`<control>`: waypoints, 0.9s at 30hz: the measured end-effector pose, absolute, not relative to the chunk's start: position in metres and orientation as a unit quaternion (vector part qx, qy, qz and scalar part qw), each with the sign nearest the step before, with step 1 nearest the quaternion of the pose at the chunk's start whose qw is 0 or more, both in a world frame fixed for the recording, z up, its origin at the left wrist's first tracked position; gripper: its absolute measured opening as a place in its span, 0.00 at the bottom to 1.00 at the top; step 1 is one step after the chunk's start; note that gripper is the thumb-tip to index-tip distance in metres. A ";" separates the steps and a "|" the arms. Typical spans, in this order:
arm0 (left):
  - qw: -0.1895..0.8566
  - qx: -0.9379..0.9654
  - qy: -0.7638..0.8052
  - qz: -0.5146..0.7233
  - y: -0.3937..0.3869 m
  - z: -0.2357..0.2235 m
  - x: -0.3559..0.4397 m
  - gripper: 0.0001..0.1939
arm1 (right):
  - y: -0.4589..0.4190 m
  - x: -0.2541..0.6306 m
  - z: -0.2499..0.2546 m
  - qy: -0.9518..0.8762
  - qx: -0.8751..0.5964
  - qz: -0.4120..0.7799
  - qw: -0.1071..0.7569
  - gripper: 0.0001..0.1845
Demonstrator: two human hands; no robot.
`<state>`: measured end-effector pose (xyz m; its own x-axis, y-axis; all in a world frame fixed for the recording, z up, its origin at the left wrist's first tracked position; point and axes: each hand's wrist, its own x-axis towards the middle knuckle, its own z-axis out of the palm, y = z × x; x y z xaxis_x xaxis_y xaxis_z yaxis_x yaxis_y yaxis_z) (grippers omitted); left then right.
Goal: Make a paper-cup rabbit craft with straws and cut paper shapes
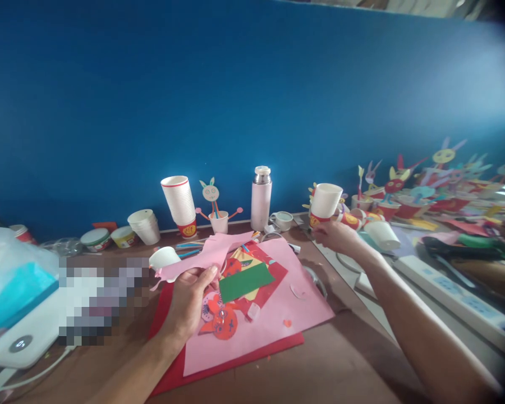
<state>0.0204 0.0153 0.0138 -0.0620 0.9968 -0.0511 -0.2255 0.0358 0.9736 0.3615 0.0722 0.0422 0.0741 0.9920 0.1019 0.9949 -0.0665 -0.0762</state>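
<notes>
My left hand point(189, 294) is closed on a cut sheet of pink paper point(206, 255), thumb on top, above a pile of coloured paper. Under it lie a large pink sheet point(294, 314), a red sheet point(168, 381), a green paper strip point(246, 281) and an orange cut-out face point(225, 324). Out to the right, my right hand point(340, 237) is low beside a stack of paper cups point(326, 201). Its fingers are bunched together; whatever they pinch is too small or hidden to name.
Along the blue wall point(235, 101) stand a tall cup stack point(179, 202), a paper-cup rabbit point(211, 193) and a pink thermos point(261, 202). A power strip point(454, 297) and several cup figures point(395, 185) are at right. A white power bank point(29, 336) with its cable lies at left.
</notes>
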 end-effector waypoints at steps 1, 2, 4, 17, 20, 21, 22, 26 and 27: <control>0.546 0.413 0.470 0.557 0.015 0.013 0.021 0.10 | 0.073 0.364 0.043 -0.665 -0.743 -0.025 0.071 0.14; 0.543 0.417 0.474 0.554 0.015 0.012 0.021 0.10 | 0.073 0.366 0.044 -0.652 -0.753 -0.035 0.079 0.16; 0.536 0.429 0.482 0.544 0.015 0.010 0.021 0.10 | 0.072 0.369 0.047 -0.635 -0.765 -0.049 0.094 0.17; 0.549 0.434 0.528 0.480 0.010 0.000 0.022 0.14 | 0.073 0.351 0.037 -0.644 -0.755 -0.055 0.111 0.16; 0.546 0.435 0.520 0.492 0.011 -0.001 0.022 0.13 | 0.075 0.338 0.026 -0.680 -0.726 -0.039 0.100 0.14; 0.546 0.436 0.518 0.493 0.011 -0.001 0.022 0.13 | 0.075 0.334 0.023 -0.688 -0.718 -0.036 0.096 0.14; 0.548 0.438 0.516 0.493 0.011 0.000 0.022 0.13 | 0.075 0.331 0.020 -0.695 -0.712 -0.034 0.093 0.14; 0.544 0.447 0.516 0.487 0.010 0.000 0.022 0.13 | 0.074 0.326 0.015 -0.705 -0.705 -0.032 0.076 0.15; 0.543 0.448 0.517 0.487 0.010 0.000 0.022 0.13 | 0.074 0.325 0.014 -0.705 -0.705 -0.031 0.071 0.15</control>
